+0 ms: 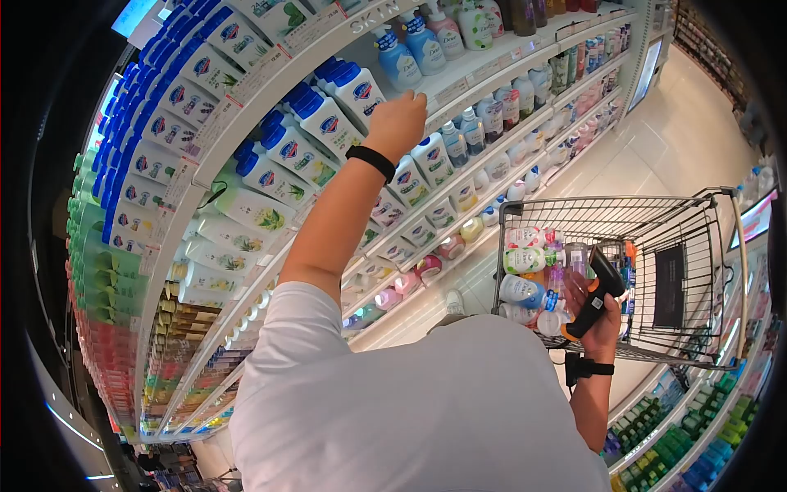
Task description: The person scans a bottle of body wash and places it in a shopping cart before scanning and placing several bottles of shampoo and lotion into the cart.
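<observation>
My left hand [399,123], with a black band at its wrist, is raised in front of the shelf edge. Its fingers are curled together and nothing shows in them; the palm is hidden. Close to it are white body wash bottles with blue caps [357,88] and blue pump bottles [399,62]. Low on the right, my right hand [605,326] grips a black and orange handheld scanner [597,297] over the near side of the shopping cart [602,202]. Beneath and beside the scanner, several bottles lie in the cart, among them a green and white one [525,261].
Shelves of bottles [270,164] rise along the left and ahead, with price tags on their edges. Another shelf with green bottles [672,443] stands at lower right. Tiled floor [656,156] runs beyond the cart. A shoe [454,302] shows below me.
</observation>
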Available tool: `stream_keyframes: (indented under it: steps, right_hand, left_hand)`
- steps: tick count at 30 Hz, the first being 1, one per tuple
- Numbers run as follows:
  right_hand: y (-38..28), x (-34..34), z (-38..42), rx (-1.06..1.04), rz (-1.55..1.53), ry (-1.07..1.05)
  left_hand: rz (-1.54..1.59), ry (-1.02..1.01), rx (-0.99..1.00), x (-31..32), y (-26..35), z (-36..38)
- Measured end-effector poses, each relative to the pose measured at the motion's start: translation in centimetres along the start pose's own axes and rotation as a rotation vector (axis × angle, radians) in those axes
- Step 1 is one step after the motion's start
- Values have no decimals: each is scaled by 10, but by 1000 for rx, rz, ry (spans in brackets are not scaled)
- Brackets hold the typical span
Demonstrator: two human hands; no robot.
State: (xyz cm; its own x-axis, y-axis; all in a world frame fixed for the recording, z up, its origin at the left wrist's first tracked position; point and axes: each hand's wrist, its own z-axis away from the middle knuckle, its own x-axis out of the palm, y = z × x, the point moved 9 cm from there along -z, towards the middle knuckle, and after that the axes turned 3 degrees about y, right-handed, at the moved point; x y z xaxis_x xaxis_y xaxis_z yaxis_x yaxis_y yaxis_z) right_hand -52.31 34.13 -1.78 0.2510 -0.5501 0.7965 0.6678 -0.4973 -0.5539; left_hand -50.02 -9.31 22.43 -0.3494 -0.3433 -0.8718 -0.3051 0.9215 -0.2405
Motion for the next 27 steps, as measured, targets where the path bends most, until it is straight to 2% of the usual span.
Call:
stream_keyframes:
  steps: [5, 11, 15, 17, 27]
  right_hand:
    - [-4, 1, 2, -26, 11, 46]
    - [-3, 0, 2, -19, 17, 41]
    - [0, 1, 1, -10, 23, 44]
    - [1, 2, 1, 0, 31, 46]
    - [3, -3, 1, -9, 16, 61]
  left_hand:
    - [-251, -216, 33, 45, -19, 7]
    - [-336, -432, -8, 71, -35, 16]
    - [-367, -447, -37, 71, -38, 22]
    - [-396, -354, 55, 74, -36, 22]
    - [-361, -307, 21, 70, -37, 27]
